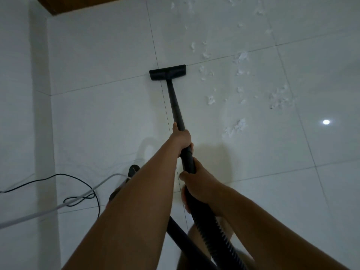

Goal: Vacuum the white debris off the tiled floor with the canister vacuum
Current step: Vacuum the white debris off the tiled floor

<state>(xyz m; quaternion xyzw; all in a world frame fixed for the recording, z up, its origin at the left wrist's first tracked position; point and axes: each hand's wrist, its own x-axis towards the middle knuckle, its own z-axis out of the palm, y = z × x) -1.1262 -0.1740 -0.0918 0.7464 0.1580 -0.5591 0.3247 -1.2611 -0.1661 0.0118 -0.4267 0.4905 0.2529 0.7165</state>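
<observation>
Two hands hold the vacuum tube. The L. hand (182, 137) is wrapped fully round the black wand (176, 102) at its near end, fingers curled tight, thumb laid along the tube. The R. hand (198, 184) sits just behind it, closed round the thicker grip section where the ribbed hose (212, 230) joins; the hose runs down and out of view at the bottom edge. The wand slopes away from the person to the floor head (167, 72), which lies flat on the tiled floor (97, 123), approx. on a crossing of grout lines. The white debris (241, 57) is scattered in clumps and flecks over the tiles to the R. of the head and wand, and further out toward the top edge; the nearest bits lie just beside the head's R. end, not under it. A black cable (78, 184) and a white cable (58, 206) loop across the floor at lower L., near the wall (15, 94). The canister itself is not in view.
</observation>
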